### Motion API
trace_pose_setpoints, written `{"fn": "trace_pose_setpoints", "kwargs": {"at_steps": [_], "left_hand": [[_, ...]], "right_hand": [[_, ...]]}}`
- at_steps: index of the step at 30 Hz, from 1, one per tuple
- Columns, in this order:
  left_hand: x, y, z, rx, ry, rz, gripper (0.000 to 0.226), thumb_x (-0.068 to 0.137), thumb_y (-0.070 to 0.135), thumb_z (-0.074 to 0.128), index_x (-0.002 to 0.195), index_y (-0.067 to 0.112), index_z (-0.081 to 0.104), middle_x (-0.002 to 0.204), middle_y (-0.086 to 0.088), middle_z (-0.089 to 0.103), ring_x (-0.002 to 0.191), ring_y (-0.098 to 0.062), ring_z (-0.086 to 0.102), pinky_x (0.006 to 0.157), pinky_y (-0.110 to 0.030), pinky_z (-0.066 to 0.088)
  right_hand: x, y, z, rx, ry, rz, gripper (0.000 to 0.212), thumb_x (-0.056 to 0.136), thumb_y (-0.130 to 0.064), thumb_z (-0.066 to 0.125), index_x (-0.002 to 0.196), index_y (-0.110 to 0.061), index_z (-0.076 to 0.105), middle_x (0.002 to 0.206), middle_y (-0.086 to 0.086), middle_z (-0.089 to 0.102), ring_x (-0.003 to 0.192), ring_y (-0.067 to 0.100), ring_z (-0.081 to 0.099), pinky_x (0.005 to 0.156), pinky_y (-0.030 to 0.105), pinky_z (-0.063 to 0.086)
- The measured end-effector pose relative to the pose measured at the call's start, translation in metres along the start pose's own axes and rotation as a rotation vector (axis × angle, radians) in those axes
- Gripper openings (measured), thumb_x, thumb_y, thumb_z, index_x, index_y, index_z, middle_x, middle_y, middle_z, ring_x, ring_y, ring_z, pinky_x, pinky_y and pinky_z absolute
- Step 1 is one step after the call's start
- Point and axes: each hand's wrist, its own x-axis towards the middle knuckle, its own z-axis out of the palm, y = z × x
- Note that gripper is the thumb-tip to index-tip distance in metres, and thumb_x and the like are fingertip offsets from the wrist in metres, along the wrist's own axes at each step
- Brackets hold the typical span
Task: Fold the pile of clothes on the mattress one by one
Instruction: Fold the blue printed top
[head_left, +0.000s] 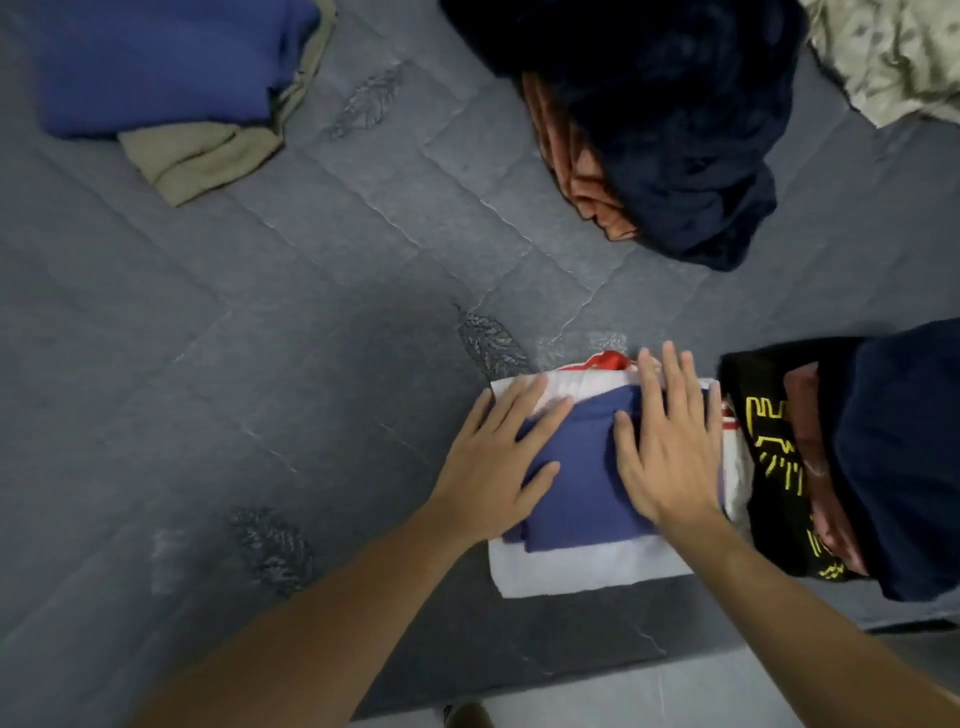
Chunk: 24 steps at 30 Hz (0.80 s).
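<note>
Press with both palms flat. The left hand (498, 457) and right hand (662, 441) lie with fingers straight on the folded blue garment (576, 493), which rests on a white folded item (571, 569) near the mattress (260, 364) edge. Smooth outward evenly. The unfolded dark pile (675, 119) waits beyond.

You are in a home bedroom, kneeling or standing over a bare grey quilted mattress (311, 322) with stitched leaf patterns. Household laundry lies all over it: a folded blue and beige stack (171, 88) at the mattress's far left, a dark unfolded heap (675, 114) at its far right, folded shirts (587, 499) near its front edge. A pale floor (649, 696) shows just past that edge.
</note>
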Motion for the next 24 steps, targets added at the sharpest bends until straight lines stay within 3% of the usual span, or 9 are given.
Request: {"fn": "trace_pose_setpoints", "kwargs": {"at_steps": [7,13,16,19,22,24], "left_hand": [[-0.014,-0.197,-0.117,0.075,0.121,-0.288,0.067,0.107,0.049,0.033,0.166,0.031,0.005,0.174,0.001,0.002,0.161,-0.024,-0.002,0.129,-0.05,0.012],[-0.003,-0.379,-0.209,0.204,0.236,-0.528,0.076,0.101,0.039,0.055,0.165,0.025,0.017,0.173,-0.013,0.009,0.159,-0.036,0.009,0.126,-0.055,0.018],[0.008,-0.44,-0.237,0.284,0.209,-0.524,0.073,0.1,0.034,0.057,0.164,0.033,0.022,0.173,-0.014,0.004,0.159,-0.038,0.005,0.125,-0.057,0.017],[0.023,-0.469,-0.253,0.235,0.129,-0.461,0.067,0.1,0.031,0.059,0.16,0.036,0.032,0.173,-0.013,0.0,0.159,-0.037,0.003,0.126,-0.056,0.018],[0.031,-0.471,-0.26,0.164,0.135,-0.382,0.053,0.096,0.023,0.063,0.147,0.025,0.049,0.17,-0.013,0.016,0.157,-0.037,0.016,0.12,-0.054,0.028],[0.035,-0.468,-0.263,0.191,0.189,-0.39,0.04,0.095,0.019,0.065,0.133,0.017,0.052,0.155,-0.012,0.042,0.143,-0.036,0.039,0.104,-0.051,0.042]], "right_hand": [[0.136,-0.207,-0.013,0.143,0.003,-0.241,0.075,0.098,-0.04,0.043,0.166,-0.022,0.015,0.175,0.002,0.007,0.161,0.021,-0.002,0.129,0.054,0.006],[0.237,-0.37,0.006,0.175,-0.083,-0.384,0.083,0.098,-0.031,0.057,0.166,-0.02,0.012,0.175,0.0,-0.001,0.161,0.023,-0.003,0.129,0.05,0.015],[0.279,-0.413,0.011,0.155,-0.095,-0.429,0.076,0.091,-0.023,0.062,0.161,-0.02,0.032,0.175,0.0,-0.004,0.161,0.024,-0.004,0.125,0.048,0.026],[0.305,-0.432,0.012,0.093,-0.111,-0.478,0.05,0.085,-0.017,0.063,0.135,-0.017,0.063,0.175,0.002,-0.005,0.161,0.026,-0.005,0.119,0.05,0.036],[0.312,-0.436,0.009,0.11,-0.088,-0.481,0.055,0.085,-0.014,0.062,0.14,-0.009,0.058,0.174,0.001,0.005,0.161,0.024,0.003,0.119,0.053,0.035],[0.308,-0.437,0.003,0.167,-0.078,-0.489,0.068,0.085,-0.012,0.061,0.15,-0.004,0.046,0.17,0.003,0.021,0.158,0.025,0.017,0.121,0.05,0.035]]}}
